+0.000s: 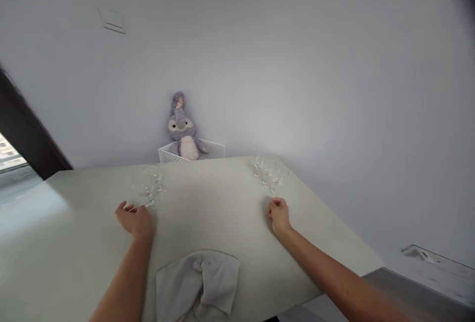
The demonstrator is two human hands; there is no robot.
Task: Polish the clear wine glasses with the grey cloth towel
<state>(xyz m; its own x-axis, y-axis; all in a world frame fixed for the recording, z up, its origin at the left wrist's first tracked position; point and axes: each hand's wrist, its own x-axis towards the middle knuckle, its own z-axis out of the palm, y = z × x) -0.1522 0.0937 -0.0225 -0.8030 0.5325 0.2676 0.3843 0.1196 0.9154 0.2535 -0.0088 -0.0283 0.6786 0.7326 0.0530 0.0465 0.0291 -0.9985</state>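
Note:
My left hand [134,219] rests on the table's left part with its fingers apart and holds nothing. Just beyond it stands a group of clear stemmed glasses [149,189], the nearest foot close beside my knuckles. On the right, my right hand [279,214] lies on the tabletop, its fingers curled into a loose fist with nothing showing in them. A second cluster of clear stemmed glasses [266,171] stands a little past that fist, apart from it. Between my forearms, at the near edge, lies a crumpled grey cloth [200,282].
The pale table [211,203] runs up to a plain wall. At its far edge a white perforated basket [217,150] holds a purple-grey plush toy [181,129]. A wall switch [112,19] is at upper left, and a dark frame [25,119] borders the left side.

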